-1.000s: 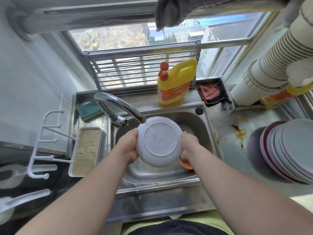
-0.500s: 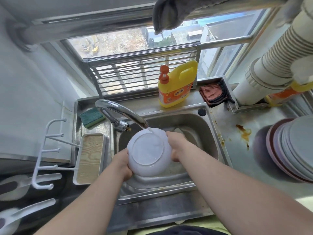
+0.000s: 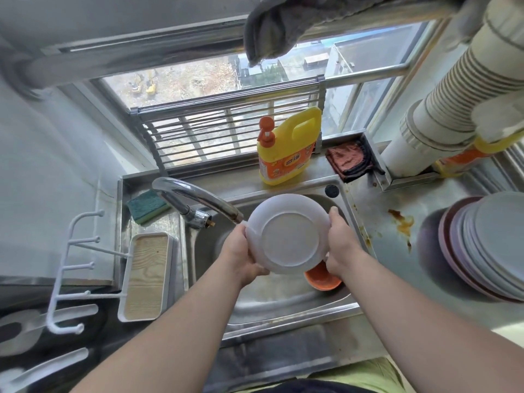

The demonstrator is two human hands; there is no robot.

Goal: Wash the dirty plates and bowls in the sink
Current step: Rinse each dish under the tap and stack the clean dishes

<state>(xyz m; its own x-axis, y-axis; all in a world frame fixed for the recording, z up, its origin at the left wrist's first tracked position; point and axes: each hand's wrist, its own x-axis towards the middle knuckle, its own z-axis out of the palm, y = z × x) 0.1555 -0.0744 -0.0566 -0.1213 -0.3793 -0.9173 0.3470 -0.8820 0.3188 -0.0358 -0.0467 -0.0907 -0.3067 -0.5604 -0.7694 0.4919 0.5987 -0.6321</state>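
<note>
Presently, both hands hold a white plate (image 3: 287, 235) over the sink (image 3: 286, 303), underside toward the camera, its left rim just under the tap (image 3: 198, 198) spout: the left hand (image 3: 241, 255) grips the left rim with fingers curled behind it, and the right hand (image 3: 340, 241) grips the right rim, thumb along the edge. An orange bowl (image 3: 323, 277) lies in the sink below the plate. A plate stack (image 3: 487, 246) stands on the stained counter (image 3: 391, 217) to the right; detergent (image 3: 286, 150) and a sponge (image 3: 146, 205) sit behind the sink.
</note>
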